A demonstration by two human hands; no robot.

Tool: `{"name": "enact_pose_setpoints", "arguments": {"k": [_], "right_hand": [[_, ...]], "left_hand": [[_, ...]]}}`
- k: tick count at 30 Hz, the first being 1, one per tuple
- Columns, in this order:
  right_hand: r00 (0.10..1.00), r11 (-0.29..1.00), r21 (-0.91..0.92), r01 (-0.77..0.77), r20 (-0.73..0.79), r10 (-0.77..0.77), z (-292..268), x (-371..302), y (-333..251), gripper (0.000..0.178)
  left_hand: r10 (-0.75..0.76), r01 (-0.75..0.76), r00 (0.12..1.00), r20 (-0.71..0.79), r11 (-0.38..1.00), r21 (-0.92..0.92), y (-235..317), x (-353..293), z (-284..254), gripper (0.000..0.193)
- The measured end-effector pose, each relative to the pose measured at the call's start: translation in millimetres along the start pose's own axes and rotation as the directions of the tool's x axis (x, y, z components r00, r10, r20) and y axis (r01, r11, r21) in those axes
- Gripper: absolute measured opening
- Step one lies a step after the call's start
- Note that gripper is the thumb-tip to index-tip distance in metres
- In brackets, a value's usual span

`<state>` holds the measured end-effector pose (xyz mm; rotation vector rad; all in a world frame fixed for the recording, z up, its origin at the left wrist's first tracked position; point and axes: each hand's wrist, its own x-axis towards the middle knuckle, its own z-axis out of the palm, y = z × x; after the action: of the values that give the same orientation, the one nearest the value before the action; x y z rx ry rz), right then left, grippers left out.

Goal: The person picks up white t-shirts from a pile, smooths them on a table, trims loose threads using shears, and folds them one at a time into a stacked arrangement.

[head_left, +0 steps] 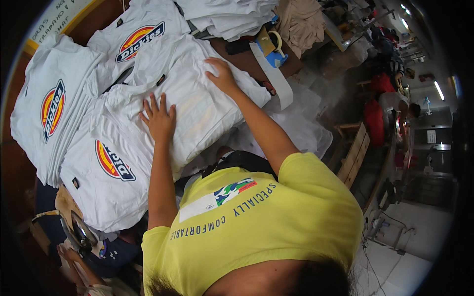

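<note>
A white shirt (197,118) is lying loosely flattened on top of the garments in front of the person, a pale coloured band showing faintly through its cloth. The left hand (160,122) is resting on its near left part, fingers (154,102) spread open and gripping nothing; the right hand (223,78) is lying on its far right part, fingers extended, thumb apart, likewise holding nothing. Printed white shirts (74,93) are lying to its left and beyond, each bearing an oval emblem. On the brown desk (292,65), a blue tape dispenser (277,59) is standing with a roll of tape (277,40). Beside the shirt, translucent plastic (308,129) is spreading; whether it is a bag containing anything cannot be determined. Farther right, a red sack-like bundle (374,123) is standing, its contents hidden. At lower left, a co-worker's hand (70,254) is showing near an iron (80,231).
</note>
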<state>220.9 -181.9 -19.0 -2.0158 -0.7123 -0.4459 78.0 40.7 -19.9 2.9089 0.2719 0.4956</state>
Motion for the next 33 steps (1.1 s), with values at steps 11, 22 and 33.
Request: {"name": "enact_pose_setpoints", "arguments": {"k": [11, 22, 33], "right_hand": [[0.667, 0.761, -0.187, -0.621, -0.637, 0.387, -168.8, -32.9, 97.6, 0.081], [0.787, 0.791, -0.112, -0.601, -0.255, 0.562, -232.5, -24.7, 156.9, 0.056], [0.939, 0.933, 0.150, -0.328, 0.158, 0.305, -282.0, 79.3, 197.9, 0.043]], "left_hand": [[0.263, -0.282, 0.959, -0.102, 0.891, -0.355, 150.5, 42.3, 2.5, 0.047], [0.627, -0.589, 0.764, 0.152, 0.774, -0.232, 301.0, 97.2, 100.7, 0.056], [0.545, -0.512, 0.791, 0.279, 0.838, -0.187, 316.0, 83.5, 98.7, 0.073]]}}
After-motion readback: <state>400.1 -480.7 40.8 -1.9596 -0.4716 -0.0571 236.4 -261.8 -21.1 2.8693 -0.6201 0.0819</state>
